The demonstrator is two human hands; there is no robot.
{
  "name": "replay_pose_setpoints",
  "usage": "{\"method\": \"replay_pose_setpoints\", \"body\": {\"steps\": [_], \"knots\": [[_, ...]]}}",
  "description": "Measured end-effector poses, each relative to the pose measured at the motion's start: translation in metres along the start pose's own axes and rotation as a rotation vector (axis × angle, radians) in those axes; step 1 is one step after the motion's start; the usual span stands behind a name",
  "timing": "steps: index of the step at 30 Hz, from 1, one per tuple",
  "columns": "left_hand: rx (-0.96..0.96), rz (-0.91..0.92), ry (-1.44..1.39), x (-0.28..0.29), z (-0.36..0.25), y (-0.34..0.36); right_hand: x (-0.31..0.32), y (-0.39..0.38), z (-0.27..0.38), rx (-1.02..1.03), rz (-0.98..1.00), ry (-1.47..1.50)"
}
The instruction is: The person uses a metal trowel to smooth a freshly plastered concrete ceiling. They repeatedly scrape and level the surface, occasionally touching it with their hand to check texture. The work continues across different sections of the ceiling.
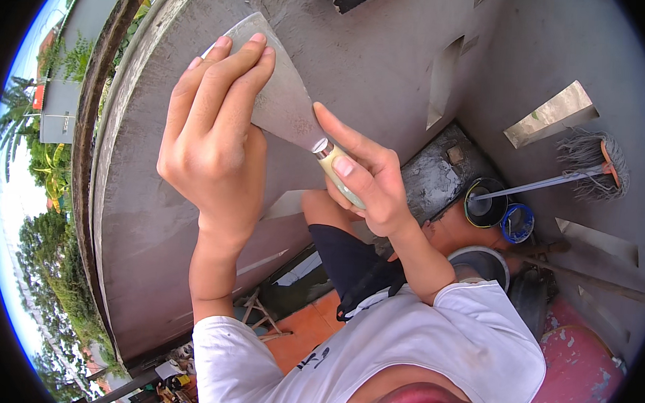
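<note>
A putty knife with a broad, dull metal blade (288, 97) and a pale cream-green handle (336, 173) is held up, tilted, before the grey wall. Wrapped round its handle is my right hand (371, 175), the thumb on top and the forefinger stretched along toward the blade's base. My left hand (221, 116) grips the blade's far side, its fingers laid over the metal near the tip. The left thumb is hidden. Brownish smears show on the lower part of the blade.
The curved grey wall (166, 266) stands close in front, with slots cut through at right. A mop (594, 168) leans from a black bucket (485, 203), beside a blue-rimmed pail (517, 223) and a grey basin (489, 258). A wooden stand (258, 315) is below; a worn red surface (576, 368) lies at lower right.
</note>
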State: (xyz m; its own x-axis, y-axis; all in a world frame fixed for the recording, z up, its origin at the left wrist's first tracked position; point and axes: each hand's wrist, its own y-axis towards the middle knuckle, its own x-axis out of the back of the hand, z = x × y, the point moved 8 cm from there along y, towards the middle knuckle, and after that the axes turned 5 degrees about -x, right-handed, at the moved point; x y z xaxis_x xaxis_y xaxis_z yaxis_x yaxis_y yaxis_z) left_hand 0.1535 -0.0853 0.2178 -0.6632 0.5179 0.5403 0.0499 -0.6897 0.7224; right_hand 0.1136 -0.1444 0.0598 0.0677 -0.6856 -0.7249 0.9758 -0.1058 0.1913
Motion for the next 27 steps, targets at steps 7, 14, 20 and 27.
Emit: {"method": "replay_pose_setpoints", "body": {"steps": [7,14,20,27], "knots": [[-0.030,-0.050,0.080,0.020,0.010,0.027,-0.018,0.013,0.019,0.029,0.082,0.033],[-0.003,0.036,-0.006,0.001,-0.003,0.005,-0.003,-0.005,0.004,-0.057,0.011,0.030],[-0.004,0.061,-0.002,0.005,0.000,0.007,-0.009,-0.007,0.001,-0.021,0.023,0.058],[-0.035,-0.002,0.030,0.016,0.005,0.034,-0.013,0.007,0.028,0.055,0.066,0.058]]}}
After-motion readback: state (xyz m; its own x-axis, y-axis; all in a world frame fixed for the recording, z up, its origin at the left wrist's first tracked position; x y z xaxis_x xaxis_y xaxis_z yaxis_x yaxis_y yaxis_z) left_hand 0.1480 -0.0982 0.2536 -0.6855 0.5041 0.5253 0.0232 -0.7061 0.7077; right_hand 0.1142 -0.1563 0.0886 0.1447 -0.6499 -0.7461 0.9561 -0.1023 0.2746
